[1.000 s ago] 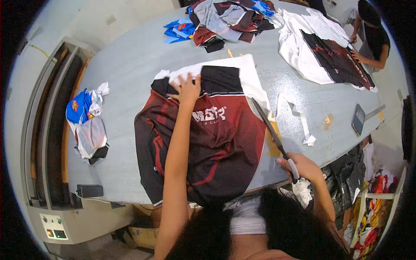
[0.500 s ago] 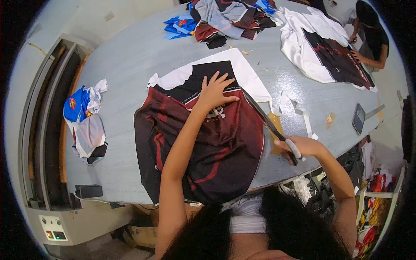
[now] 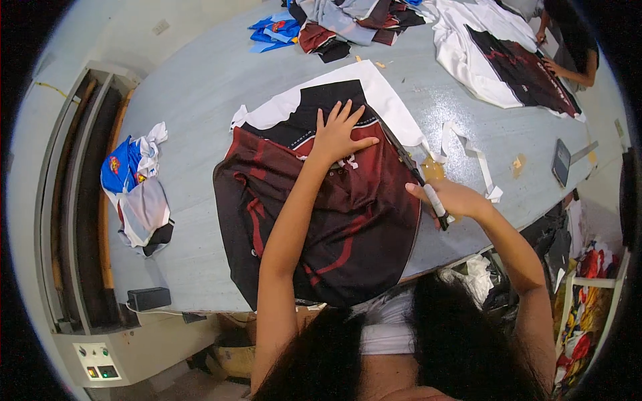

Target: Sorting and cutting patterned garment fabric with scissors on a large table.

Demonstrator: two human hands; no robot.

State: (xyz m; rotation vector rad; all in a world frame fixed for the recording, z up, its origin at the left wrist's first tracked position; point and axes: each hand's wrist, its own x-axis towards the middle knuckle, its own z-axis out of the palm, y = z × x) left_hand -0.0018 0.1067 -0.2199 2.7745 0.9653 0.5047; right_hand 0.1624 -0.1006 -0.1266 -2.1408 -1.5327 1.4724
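Note:
A dark red and black printed fabric piece (image 3: 314, 220), shaped like a shirt panel, lies on the table over white cloth (image 3: 388, 100). My left hand (image 3: 338, 137) rests flat on its upper part, fingers spread and holding nothing. In my right hand (image 3: 455, 199) is a pair of long dark scissors (image 3: 409, 162) with a pale wrapping on the handle. Their blades point away from me along the fabric's right edge; their tips are hard to make out. A narrow white offcut strip (image 3: 476, 155) curls on the table beside my right hand.
A pile of mixed printed fabric (image 3: 348, 27) sits at the far side, with blue and white pieces (image 3: 137, 184) at left. Another person's hand (image 3: 556, 67) touches white and dark cloth at far right. A phone (image 3: 561, 162) and a black box (image 3: 148, 298) lie near the edges.
The scissors have moved forward along the fabric's right edge, and their handles are closer together. My left hand stays on the fabric. The whole view has shifted slightly.

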